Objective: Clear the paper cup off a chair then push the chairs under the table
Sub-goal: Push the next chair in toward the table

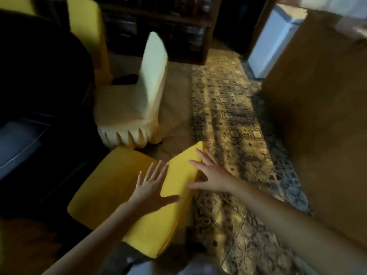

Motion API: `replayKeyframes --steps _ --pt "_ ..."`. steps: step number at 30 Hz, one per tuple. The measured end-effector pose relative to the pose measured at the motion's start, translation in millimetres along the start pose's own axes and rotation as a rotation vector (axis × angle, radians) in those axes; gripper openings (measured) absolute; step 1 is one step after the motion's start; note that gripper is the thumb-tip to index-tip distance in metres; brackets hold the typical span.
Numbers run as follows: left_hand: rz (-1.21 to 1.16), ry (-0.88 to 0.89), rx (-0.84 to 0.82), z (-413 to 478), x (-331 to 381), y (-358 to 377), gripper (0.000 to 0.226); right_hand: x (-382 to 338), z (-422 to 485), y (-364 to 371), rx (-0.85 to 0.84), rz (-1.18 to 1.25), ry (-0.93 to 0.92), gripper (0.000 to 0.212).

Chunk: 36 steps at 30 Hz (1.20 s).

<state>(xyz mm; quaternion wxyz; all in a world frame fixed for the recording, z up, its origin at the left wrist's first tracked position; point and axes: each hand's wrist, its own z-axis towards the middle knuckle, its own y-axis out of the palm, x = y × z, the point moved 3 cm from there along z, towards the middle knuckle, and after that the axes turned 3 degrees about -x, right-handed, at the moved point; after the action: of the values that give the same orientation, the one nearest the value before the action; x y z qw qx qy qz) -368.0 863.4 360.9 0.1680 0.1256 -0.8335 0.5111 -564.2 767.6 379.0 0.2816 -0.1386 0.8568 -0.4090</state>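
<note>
With no paper cup in view, you're on the pushing step: your left hand (151,187) and right hand (214,175), spread open and empty, are at the yellow chair (111,185)'s back beneath them, so shove it left toward the table (35,62).

The far yellow chair (85,26) runs off the top edge, and the shelf (158,20) behind holds things too blurred to tell. The table (29,66) at left is lost in shadow

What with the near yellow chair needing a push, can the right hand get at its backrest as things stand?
Likely yes: the right hand, fingers spread, is at the top edge of the yellow chair's backrest, and nothing stands between them.
</note>
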Motion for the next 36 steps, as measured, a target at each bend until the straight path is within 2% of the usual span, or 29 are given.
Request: replayKeyframes --steps 3,7,9,11,13,16,19,22,25,29,33,36 --pt "-0.091 -0.078 -0.103 6 8 26 0.126 17 19 -17 -0.085 -0.084 -0.084 0.098" --pt "-0.282 -0.207 -0.185 -6 21 70 0.126 28 54 -24 -0.137 -0.217 -0.218 0.085" --pt "-0.392 -0.266 -0.123 -20 28 84 0.11 30 66 -26 -0.135 -0.208 -0.237 0.094" --pt "-0.474 -0.36 0.014 -37 33 95 0.09 31 75 -24 -0.121 -0.182 -0.295 0.107" --pt "-0.492 -0.437 0.118 -51 34 98 0.083 34 79 -22 -0.095 -0.179 -0.378 0.111" --pt "-0.374 -0.483 0.225 -61 44 90 0.074 35 80 -22 -0.104 -0.209 -0.452 0.109" --pt "-0.332 -0.427 0.238 -59 48 85 0.087 34 83 -25 -0.092 -0.255 -0.464 0.108" --pt "-0.333 -0.392 0.246 -58 45 83 0.088 32 83 -24 -0.095 -0.272 -0.44 0.109" --pt "-0.266 -0.345 0.338 -58 42 81 0.081 29 85 -28 -0.088 -0.258 -0.448 0.11" --pt "-0.029 -0.317 0.592 -60 31 75 0.055 16 94 -37 -0.054 -0.27 -0.466 0.105" --pt "-0.071 -0.315 0.647 -67 13 60 0.053 -3 105 -46 0.009 -0.254 -0.492 0.089" --pt "-0.004 -0.328 0.702 -76 1 48 0.055 -17 107 -46 0.059 -0.235 -0.509 0.09"
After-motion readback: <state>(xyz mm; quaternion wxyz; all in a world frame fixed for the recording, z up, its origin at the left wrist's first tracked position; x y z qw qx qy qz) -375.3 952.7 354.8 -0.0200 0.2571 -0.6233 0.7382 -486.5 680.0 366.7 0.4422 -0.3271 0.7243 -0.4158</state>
